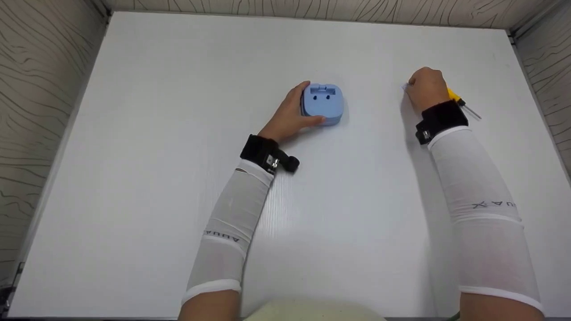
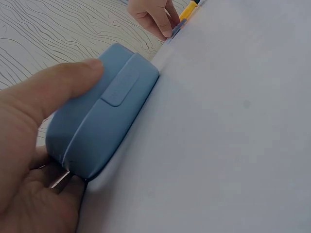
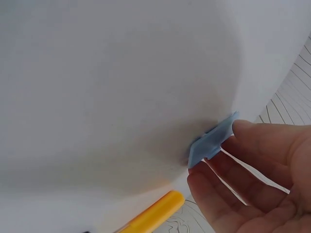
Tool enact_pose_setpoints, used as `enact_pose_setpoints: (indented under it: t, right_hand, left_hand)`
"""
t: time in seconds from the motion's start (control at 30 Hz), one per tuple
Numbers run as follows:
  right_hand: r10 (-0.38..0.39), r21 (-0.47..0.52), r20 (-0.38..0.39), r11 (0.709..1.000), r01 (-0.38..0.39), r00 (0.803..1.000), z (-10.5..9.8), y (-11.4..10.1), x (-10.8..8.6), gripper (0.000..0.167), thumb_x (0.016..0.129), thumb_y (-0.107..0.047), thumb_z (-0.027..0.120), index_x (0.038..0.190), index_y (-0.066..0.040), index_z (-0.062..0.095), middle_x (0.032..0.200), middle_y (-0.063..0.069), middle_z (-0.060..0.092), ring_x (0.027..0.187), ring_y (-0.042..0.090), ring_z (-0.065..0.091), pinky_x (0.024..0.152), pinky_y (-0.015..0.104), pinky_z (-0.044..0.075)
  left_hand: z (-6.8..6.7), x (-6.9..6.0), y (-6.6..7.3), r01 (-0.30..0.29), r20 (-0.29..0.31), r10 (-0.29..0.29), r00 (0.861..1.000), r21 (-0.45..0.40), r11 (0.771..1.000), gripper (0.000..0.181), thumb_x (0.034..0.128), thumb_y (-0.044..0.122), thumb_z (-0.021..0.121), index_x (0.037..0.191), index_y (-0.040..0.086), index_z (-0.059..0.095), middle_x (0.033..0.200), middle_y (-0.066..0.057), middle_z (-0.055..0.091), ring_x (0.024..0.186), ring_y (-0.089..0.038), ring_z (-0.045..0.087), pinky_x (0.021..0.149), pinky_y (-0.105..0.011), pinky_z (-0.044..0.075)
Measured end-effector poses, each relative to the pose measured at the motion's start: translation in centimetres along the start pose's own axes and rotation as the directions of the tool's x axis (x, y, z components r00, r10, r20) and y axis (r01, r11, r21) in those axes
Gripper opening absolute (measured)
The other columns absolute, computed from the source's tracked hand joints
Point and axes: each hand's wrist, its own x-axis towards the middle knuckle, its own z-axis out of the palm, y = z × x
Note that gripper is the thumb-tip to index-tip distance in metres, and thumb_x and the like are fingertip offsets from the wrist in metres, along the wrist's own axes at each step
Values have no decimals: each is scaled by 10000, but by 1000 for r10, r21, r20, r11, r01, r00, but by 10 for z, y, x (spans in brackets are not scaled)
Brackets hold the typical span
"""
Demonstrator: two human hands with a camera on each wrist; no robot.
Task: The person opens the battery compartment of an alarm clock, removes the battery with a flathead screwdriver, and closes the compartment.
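Left hand (image 1: 288, 114) grips a blue case (image 1: 324, 108) just right of its palm, thumb and fingers around opposite sides, the best hold for what looks a light, stiff, slick shell. Well to the right, a thin blue cover (image 3: 213, 139), probably brittle and best taken by its edges, is pinched in the right hand (image 1: 428, 88), a yellow screwdriver (image 1: 454, 95) just beside it.

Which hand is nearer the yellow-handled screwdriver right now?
Right. The right hand is just beside the screwdriver, pinching a small blue piece; the left hand is farther off, to the screwdriver's left, gripping the blue case.
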Motion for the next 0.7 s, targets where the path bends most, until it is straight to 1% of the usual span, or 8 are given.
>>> enact_pose_setpoints:
  t: [0.2, 0.33, 0.4, 0.53, 0.7]
  right_hand:
    - [-12, -14, 1, 1000, 12, 1000, 0, 0, -1, 346, 1017, 14, 455, 1306, 170, 563, 1358, 373, 529, 1270, 514, 502, 1100, 569, 389]
    - [-24, -9, -10, 1000, 24, 1000, -1, -1, -3, 339, 1005, 40, 465, 1300, 171, 570, 1347, 368, 540, 1268, 508, 509, 1100, 562, 391]
    - [-23, -1, -14, 1000, 23, 1000, -1, -1, -4, 342, 1000, 51, 461, 1300, 172, 571, 1351, 366, 538, 1274, 506, 505, 1103, 559, 387]
    - [-29, 8, -41, 1000, 29, 999, 0, 0, -4, 343, 983, 67, 461, 1284, 173, 587, 1341, 363, 547, 1264, 503, 511, 1098, 555, 395]
    - [-42, 23, -72, 999, 44, 997, 1, 1, -4, 333, 953, 81, 495, 1252, 173, 611, 1302, 357, 574, 1227, 495, 533, 1073, 552, 418]
  left_hand:
    - [-1, 0, 0, -10, -1, 10, 1000, -6, 1000, 1040, 845, 431, 824, 1625, 210, 174, 1653, -2, 236, 1502, -101, 217, 1201, -258, 193]
    - [-1, -1, 1, -19, -4, 19, 1000, -15, 1000, 1042, 840, 421, 830, 1624, 203, 180, 1649, -6, 245, 1496, -101, 229, 1194, -258, 204]
    - [0, -1, 1, -14, -2, 14, 1000, -17, 1000, 1042, 841, 424, 829, 1626, 209, 177, 1652, -1, 238, 1499, -100, 222, 1195, -258, 203]
    - [0, 0, 1, -15, -2, 15, 1000, -13, 1000, 1041, 842, 430, 827, 1626, 205, 179, 1653, -11, 241, 1501, -111, 228, 1198, -265, 206]
    - [-1, 1, 1, -17, -4, 17, 1000, -8, 1000, 1050, 836, 430, 834, 1625, 192, 182, 1648, -16, 255, 1498, -112, 234, 1197, -259, 204]
